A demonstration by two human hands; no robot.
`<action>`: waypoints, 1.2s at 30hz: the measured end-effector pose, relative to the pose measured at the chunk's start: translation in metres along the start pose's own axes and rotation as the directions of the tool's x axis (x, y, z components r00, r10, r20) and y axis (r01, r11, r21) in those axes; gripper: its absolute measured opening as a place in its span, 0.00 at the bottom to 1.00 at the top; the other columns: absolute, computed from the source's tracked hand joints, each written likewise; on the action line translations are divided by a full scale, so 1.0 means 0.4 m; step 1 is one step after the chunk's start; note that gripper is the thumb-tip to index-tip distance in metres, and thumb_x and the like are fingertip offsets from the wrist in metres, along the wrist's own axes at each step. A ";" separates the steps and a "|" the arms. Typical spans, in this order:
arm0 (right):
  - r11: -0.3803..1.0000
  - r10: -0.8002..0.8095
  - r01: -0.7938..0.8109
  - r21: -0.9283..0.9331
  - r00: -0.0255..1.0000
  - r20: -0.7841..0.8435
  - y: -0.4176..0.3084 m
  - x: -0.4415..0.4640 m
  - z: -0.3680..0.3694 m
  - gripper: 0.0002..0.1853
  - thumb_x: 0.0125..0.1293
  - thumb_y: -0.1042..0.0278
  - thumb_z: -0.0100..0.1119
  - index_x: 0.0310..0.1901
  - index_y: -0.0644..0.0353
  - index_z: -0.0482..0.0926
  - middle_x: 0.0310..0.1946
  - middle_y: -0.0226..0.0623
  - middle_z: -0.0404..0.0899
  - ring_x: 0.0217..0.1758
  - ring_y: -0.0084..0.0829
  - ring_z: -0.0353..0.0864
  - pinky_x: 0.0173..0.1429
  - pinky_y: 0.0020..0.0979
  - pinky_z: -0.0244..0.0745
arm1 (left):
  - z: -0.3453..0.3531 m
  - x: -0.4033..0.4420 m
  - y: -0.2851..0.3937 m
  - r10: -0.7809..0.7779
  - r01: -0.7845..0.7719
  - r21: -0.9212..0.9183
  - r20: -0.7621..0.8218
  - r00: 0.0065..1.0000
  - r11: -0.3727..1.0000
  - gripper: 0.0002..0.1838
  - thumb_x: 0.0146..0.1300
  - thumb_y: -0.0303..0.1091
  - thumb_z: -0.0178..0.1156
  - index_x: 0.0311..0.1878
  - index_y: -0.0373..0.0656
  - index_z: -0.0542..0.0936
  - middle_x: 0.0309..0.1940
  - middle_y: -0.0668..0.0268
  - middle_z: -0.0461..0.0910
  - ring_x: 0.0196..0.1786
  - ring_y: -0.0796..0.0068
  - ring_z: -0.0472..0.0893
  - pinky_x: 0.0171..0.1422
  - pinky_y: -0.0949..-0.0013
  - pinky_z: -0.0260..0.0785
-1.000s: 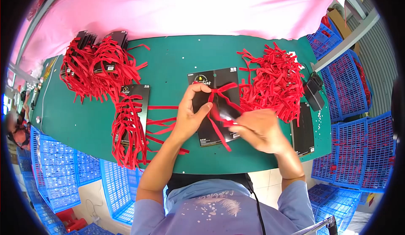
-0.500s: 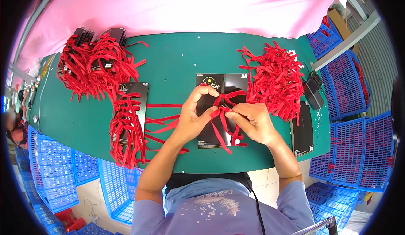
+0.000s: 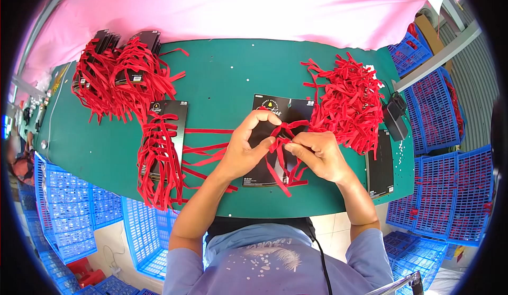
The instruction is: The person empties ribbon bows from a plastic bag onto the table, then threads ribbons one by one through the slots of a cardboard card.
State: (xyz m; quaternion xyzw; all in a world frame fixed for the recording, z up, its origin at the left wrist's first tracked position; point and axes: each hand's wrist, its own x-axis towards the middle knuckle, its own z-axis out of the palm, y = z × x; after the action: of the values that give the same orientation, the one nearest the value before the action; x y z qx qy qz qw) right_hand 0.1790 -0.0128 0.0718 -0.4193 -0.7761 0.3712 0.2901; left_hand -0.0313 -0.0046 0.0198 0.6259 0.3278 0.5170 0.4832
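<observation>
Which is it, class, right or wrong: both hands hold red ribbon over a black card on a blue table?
The colour is wrong: the head view shows a green table, not a blue one. The left hand and right hand do hold red ribbon over a black card.

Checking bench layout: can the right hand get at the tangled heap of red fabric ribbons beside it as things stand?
Likely yes: the heap of red fabric ribbons lies beyond the right hand, nothing visibly between, though that hand pinches a red fabric strip.
</observation>
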 end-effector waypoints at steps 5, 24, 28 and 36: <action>0.947 0.082 -0.094 0.307 0.995 0.052 0.019 -0.006 -0.005 0.11 0.71 0.68 0.61 0.31 0.65 0.82 0.19 0.30 0.73 0.23 0.16 0.69 0.27 0.28 0.63 | -0.003 0.002 0.012 -0.008 0.011 -0.073 0.043 0.999 0.997 0.21 0.54 0.17 0.62 0.52 0.42 0.75 0.51 0.67 0.73 0.59 0.73 0.72 0.68 0.68 0.60; 0.816 0.296 -0.336 0.470 0.942 0.159 0.045 -0.011 0.030 0.12 0.74 0.65 0.59 0.33 0.61 0.83 0.19 0.23 0.72 0.20 0.13 0.67 0.23 0.22 0.61 | -0.001 -0.003 -0.006 -0.044 0.072 -0.185 0.149 0.988 0.980 0.22 0.60 0.19 0.60 0.58 0.42 0.72 0.56 0.67 0.71 0.59 0.76 0.74 0.66 0.68 0.65; 0.855 0.290 -0.330 0.399 0.944 0.159 0.039 -0.003 0.027 0.16 0.75 0.59 0.57 0.31 0.60 0.81 0.18 0.24 0.73 0.19 0.14 0.68 0.22 0.22 0.61 | 0.018 -0.002 0.020 -0.088 0.099 -0.124 0.091 0.992 0.987 0.24 0.54 0.22 0.67 0.56 0.41 0.74 0.54 0.66 0.75 0.60 0.73 0.74 0.68 0.66 0.64; 0.919 0.349 -0.269 0.287 0.894 -0.282 0.103 -0.062 -0.043 0.16 0.76 0.61 0.55 0.32 0.62 0.82 0.15 0.24 0.70 0.17 0.13 0.66 0.22 0.20 0.58 | -0.078 0.038 -0.018 0.137 -0.104 0.141 -0.251 0.958 0.985 0.30 0.50 0.22 0.66 0.60 0.43 0.74 0.59 0.65 0.73 0.66 0.68 0.71 0.74 0.63 0.59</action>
State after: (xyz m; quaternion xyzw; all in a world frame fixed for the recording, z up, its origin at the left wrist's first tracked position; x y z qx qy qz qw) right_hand 0.2219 -0.0131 0.0443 -0.5555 -0.5891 0.4291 0.4003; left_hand -0.0568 0.0200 0.0178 0.6010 0.3813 0.6013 0.3632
